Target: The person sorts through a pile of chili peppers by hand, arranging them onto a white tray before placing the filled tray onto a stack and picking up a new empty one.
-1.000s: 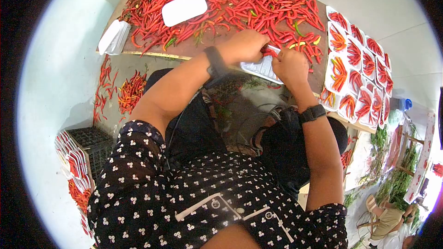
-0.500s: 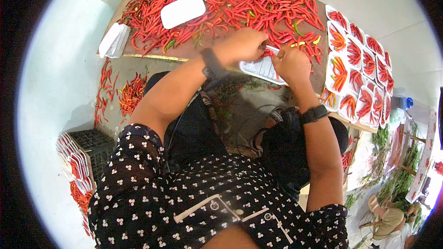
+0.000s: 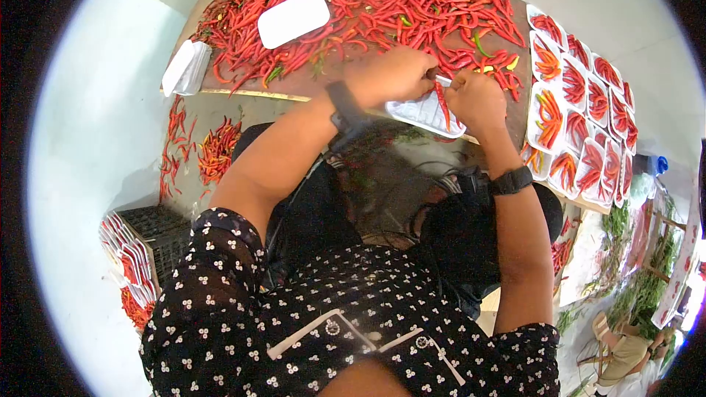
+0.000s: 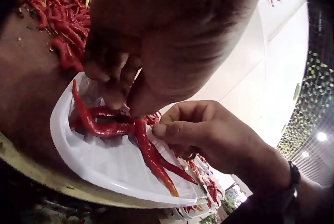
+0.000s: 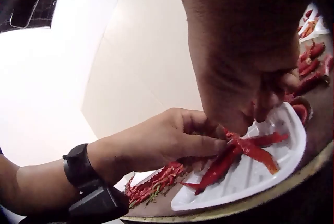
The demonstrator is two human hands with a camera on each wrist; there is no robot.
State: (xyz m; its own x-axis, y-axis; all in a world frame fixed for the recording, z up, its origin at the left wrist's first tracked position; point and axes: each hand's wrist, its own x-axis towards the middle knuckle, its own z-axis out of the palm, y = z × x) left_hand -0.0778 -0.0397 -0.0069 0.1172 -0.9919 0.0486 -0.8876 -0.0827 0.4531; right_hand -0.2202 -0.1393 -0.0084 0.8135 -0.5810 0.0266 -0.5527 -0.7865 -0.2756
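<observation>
A white ribbed foam tray (image 3: 425, 115) lies at the table's front edge with several red chili peppers (image 4: 107, 128) in it. Over the tray, my left hand (image 3: 401, 73) pinches the stem ends of the chilies with its fingertips. One red chili (image 3: 443, 106) points down from those fingers across the tray. My right hand (image 3: 479, 103), fingers curled, pinches at the top of that chili, facing the left fingertips. In the left wrist view, the right thumb (image 4: 166, 131) lies right beside the chili; the other right fingertips are partly hidden.
A large heap of red chilies (image 3: 353, 0) covers the table's far side, with an upturned white tray (image 3: 294, 19) on it. Stacked trays (image 3: 187, 68) stand at the left corner. Filled trays (image 3: 548, 119) line the right. A black crate (image 3: 151, 231) stands on the floor.
The chili between my hands has turned from lying crosswise to pointing down over the tray. Both hands have shifted slightly right in the head view, along with the whole scene.
</observation>
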